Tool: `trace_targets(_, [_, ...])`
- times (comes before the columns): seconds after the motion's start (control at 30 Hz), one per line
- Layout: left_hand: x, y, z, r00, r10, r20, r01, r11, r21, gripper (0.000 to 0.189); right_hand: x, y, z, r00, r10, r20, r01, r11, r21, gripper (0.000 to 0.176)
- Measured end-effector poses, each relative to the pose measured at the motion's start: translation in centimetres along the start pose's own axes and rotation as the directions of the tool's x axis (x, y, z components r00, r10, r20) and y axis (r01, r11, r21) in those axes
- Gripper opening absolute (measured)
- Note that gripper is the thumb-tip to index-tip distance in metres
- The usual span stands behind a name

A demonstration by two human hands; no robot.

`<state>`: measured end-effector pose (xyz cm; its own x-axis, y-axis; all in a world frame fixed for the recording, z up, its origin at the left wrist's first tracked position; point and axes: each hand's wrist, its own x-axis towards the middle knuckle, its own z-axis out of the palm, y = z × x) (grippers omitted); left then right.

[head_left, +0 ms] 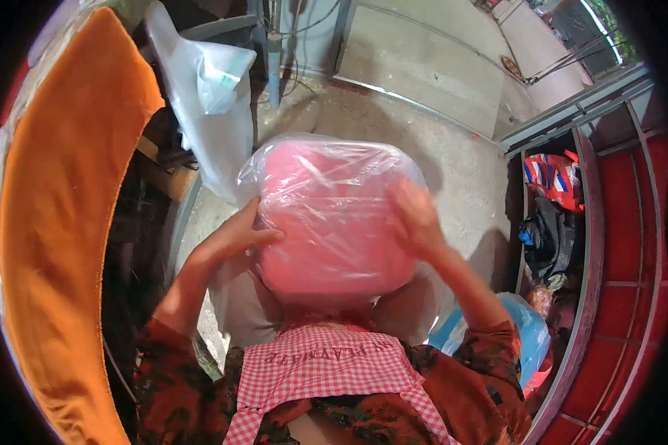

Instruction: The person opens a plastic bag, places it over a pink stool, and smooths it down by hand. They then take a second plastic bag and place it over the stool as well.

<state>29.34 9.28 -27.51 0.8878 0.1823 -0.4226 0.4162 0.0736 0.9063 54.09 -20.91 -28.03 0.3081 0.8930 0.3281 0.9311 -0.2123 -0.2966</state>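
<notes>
A pink, rounded, cushion-like bundle (334,248) rests on my lap, wrapped in a clear plastic bag (334,167). The plastic is creased and shiny across the top, with loose film at the far left corner. My left hand (246,230) grips the bundle's left edge, its thumb lying on top and its fingers down the side. On the upper right part of the bundle lies my right hand (417,215), smeared by motion, so its fingers are not clear. A pink checked apron (323,367) covers my front, just below the bundle.
Orange cloth (59,222) hangs along the left. Behind the bundle to the left are white plastic bags (211,96). A metal-framed shelf (586,245) with red packets (553,178) and a black bag (551,241) stands at right. Blue plastic (523,334) sits by my right elbow.
</notes>
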Motion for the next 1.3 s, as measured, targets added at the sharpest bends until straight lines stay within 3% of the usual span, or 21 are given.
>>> trace_targets(0.03, [0.0,-0.2,-0.3,1.000,0.030,0.003,-0.030,0.996,0.085,0.099,-0.9,-1.8,0.1,0.996,0.026,0.085,-0.026,1.000,-0.006,0.057])
trace_targets(0.13, [-0.3,-0.8,-0.4,0.996,0.092,-0.014,-0.086,0.967,0.242,0.097,-2.4,-0.1,0.1,0.989,0.148,0.004,-0.147,0.988,-0.039,0.062])
trace_targets(0.23, [-0.8,0.6,-1.0,0.998,0.066,0.008,-0.065,0.940,0.336,0.091,1.7,-4.1,-2.8,0.972,0.233,-0.023,-0.234,0.963,-0.132,0.064])
trace_targets(0.3, [-0.8,2.3,-2.5,0.999,0.005,0.045,-0.025,0.888,0.459,0.085,2.0,-4.4,-0.1,0.975,0.221,0.025,-0.213,0.961,-0.177,0.065])
trace_targets(0.33, [0.7,2.4,-4.8,0.960,-0.280,-0.017,0.250,0.829,0.501,0.071,1.7,-4.8,1.3,0.974,0.215,0.070,-0.197,0.959,-0.202,0.066])
trace_targets(0.37, [1.0,3.1,-5.6,0.985,-0.060,-0.161,0.135,0.852,0.505,0.066,1.7,-5.1,2.1,0.971,0.212,0.114,-0.183,0.957,-0.225,0.067])
trace_targets(0.43, [1.2,4.2,-6.8,0.835,0.359,-0.416,-0.081,0.829,0.554,0.058,2.0,-5.0,1.9,0.967,0.215,0.135,-0.185,0.962,-0.202,0.069])
trace_targets(0.53, [8.5,0.5,-6.0,0.848,0.418,-0.325,-0.431,0.902,0.035,0.059,2.1,-5.4,1.9,0.954,0.245,0.173,-0.209,0.957,-0.201,0.069])
trace_targets(0.6, [16.0,-8.9,-4.8,0.943,0.192,-0.270,-0.288,0.878,-0.382,0.046,2.3,-5.3,1.8,0.946,0.257,0.198,-0.214,0.953,-0.214,0.069])
trace_targets(0.63, [18.4,-12.1,-5.1,0.968,0.116,-0.221,-0.204,0.880,-0.429,0.046,2.6,-5.3,1.7,0.944,0.256,0.208,-0.209,0.952,-0.222,0.069])
trace_targets(0.73, [20.1,-19.1,-6.2,0.988,0.151,-0.027,-0.149,0.987,0.064,0.044,2.4,-5.7,1.2,0.924,0.276,0.264,-0.214,0.947,-0.240,0.070])
trace_targets(0.87, [17.8,-22.0,-8.1,0.950,0.261,0.170,-0.310,0.847,0.432,0.042,3.6,-5.0,1.7,0.930,0.269,0.252,-0.219,0.953,-0.209,0.070])
trace_targets(0.93, [15.9,-21.6,-10.9,0.985,0.147,0.085,-0.169,0.785,0.596,0.041,3.3,-5.3,1.4,0.926,0.263,0.272,-0.211,0.955,-0.208,0.070])
trace_targets(0.97, [15.1,-21.6,-12.2,0.991,0.020,-0.133,0.078,0.719,0.691,0.039,3.5,-5.3,1.5,0.926,0.262,0.273,-0.207,0.955,-0.212,0.070])
trace_targets(1.0, [14.3,-21.6,-13.6,0.933,-0.109,-0.343,0.333,0.622,0.709,0.036,3.5,-5.5,1.5,0.925,0.263,0.275,-0.208,0.954,-0.214,0.070])
trace_targets(1.03, [13.6,-23.7,-15.0,0.773,0.082,-0.629,0.405,0.699,0.589,0.034,3.5,-5.6,1.4,0.924,0.270,0.272,-0.215,0.952,-0.217,0.070])
trace_targets(1.07, [12.6,-23.1,-15.6,0.497,0.231,-0.837,0.414,0.784,0.462,0.034,3.5,-5.6,1.4,0.929,0.259,0.265,-0.205,0.955,-0.215,0.070])
trace_targets(1.1, [11.4,-22.5,-16.7,0.425,0.190,-0.885,0.345,0.870,0.353,0.032,3.4,-5.5,1.4,0.934,0.249,0.257,-0.197,0.957,-0.214,0.070])
trace_targets(1.17, [10.2,-19.8,-16.9,0.240,0.384,-0.892,0.314,0.839,0.445,0.032,3.1,-5.8,1.5,0.937,0.244,0.250,-0.195,0.959,-0.206,0.070])
trace_targets(1.27, [11.1,-15.9,-18.2,0.314,0.571,-0.758,0.245,0.723,0.646,0.030,3.4,-6.0,1.3,0.943,0.241,0.231,-0.193,0.958,-0.212,0.069])
trace_targets(1.3, [11.8,-15.0,-19.1,0.357,0.561,-0.747,0.253,0.712,0.655,0.030,3.3,-6.0,1.4,0.944,0.238,0.228,-0.190,0.958,-0.215,0.068])
